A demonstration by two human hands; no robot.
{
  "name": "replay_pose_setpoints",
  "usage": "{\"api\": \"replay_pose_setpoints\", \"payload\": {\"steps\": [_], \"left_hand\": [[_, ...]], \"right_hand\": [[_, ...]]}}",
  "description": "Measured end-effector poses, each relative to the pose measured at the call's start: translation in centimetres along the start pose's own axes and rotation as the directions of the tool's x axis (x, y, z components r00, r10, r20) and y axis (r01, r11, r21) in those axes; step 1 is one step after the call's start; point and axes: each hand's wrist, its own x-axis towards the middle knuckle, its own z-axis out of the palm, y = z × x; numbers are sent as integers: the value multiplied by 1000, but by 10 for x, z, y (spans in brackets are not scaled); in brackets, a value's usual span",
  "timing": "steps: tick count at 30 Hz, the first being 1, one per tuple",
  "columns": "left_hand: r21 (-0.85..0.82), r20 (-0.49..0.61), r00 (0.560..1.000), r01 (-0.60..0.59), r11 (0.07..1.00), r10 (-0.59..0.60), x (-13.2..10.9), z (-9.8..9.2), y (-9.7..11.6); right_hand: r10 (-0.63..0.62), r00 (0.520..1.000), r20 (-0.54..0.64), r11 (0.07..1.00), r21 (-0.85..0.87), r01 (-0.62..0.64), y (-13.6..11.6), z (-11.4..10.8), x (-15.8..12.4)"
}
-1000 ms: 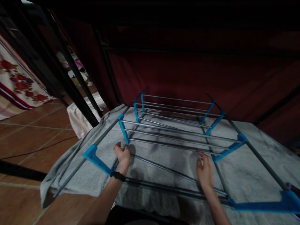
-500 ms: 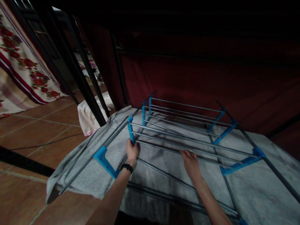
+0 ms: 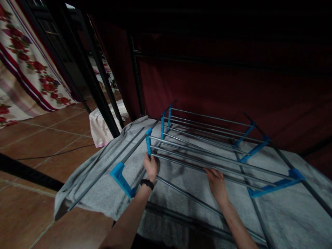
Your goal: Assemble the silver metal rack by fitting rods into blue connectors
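Note:
A rack of grey metal tubes [image 3: 207, 149] with blue plastic brackets lies on a grey blanket [image 3: 178, 199]. My left hand [image 3: 150, 167], with a black band on its wrist, is closed at the lower end of a blue bracket [image 3: 148, 142], where a tube meets it. Further right, my right hand [image 3: 215, 180] has its fingers curled over the lowest tube of the same tier. Another blue bracket [image 3: 122, 180] sits on the side rail nearer me, to the left of my left wrist. The thumb of my right hand is hidden.
A loose-looking tube [image 3: 103, 171] runs along the blanket's left side. Dark metal posts [image 3: 89, 74] stand at the left, and a dark red cloth [image 3: 207, 83] hangs behind the rack. A striped cloth [image 3: 100, 126] and a cable [image 3: 57, 154] are beside the tiled floor [image 3: 33, 173].
The scene has shifted slightly rightward in view. Both hands keep their places on the rack's tier.

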Motion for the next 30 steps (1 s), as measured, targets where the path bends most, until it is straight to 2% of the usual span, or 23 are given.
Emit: {"api": "replay_pose_setpoints", "payload": {"steps": [13, 30], "left_hand": [[73, 8, 1000, -24, 997, 23, -5, -1, -4], [3, 66, 997, -35, 999, 35, -15, 0, 7]], "right_hand": [[12, 1000, -28, 1000, -8, -12, 2, 3, 1], [41, 999, 2, 996, 74, -41, 8, -5, 0]]}}
